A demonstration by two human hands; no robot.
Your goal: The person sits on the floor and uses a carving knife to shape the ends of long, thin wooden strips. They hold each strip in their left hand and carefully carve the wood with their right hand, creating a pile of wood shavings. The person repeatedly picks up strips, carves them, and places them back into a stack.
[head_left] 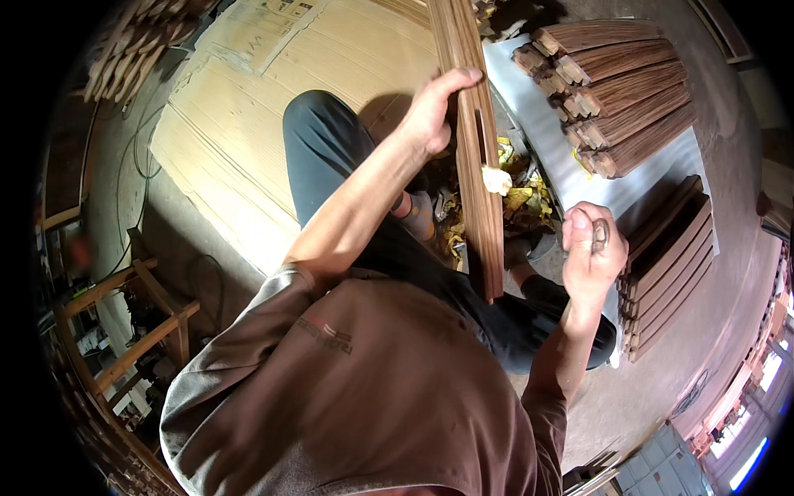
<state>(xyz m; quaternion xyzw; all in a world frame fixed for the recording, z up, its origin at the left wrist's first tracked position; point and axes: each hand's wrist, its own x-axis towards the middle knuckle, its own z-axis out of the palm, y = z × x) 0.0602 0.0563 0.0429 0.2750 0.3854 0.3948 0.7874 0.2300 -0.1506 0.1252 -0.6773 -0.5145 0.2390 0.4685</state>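
A long brown wooden piece (pixel 478 190) with visible grain and a dark slot in its face slants across in front of me, its near end by my lap. My left hand (pixel 432 112) is wrapped round its upper part, thumb across the top face. A small pale crumpled wad (pixel 497 180) shows at its right edge, below the slot. To the right of the wood, apart from it, my right hand (pixel 594 250) is closed. A brownish rounded end (pixel 600 235) shows in that fist; the rest of the thing is hidden by the fingers.
Yellow crumpled scraps (pixel 519 197) litter the floor beneath the wood. On a white sheet (pixel 529 91) at the right lie stacked wooden slats (pixel 628 78), with curved slats (pixel 674 264) nearer me. Flattened cardboard (pixel 248 107) covers the left floor, beyond a wooden frame (pixel 136 355).
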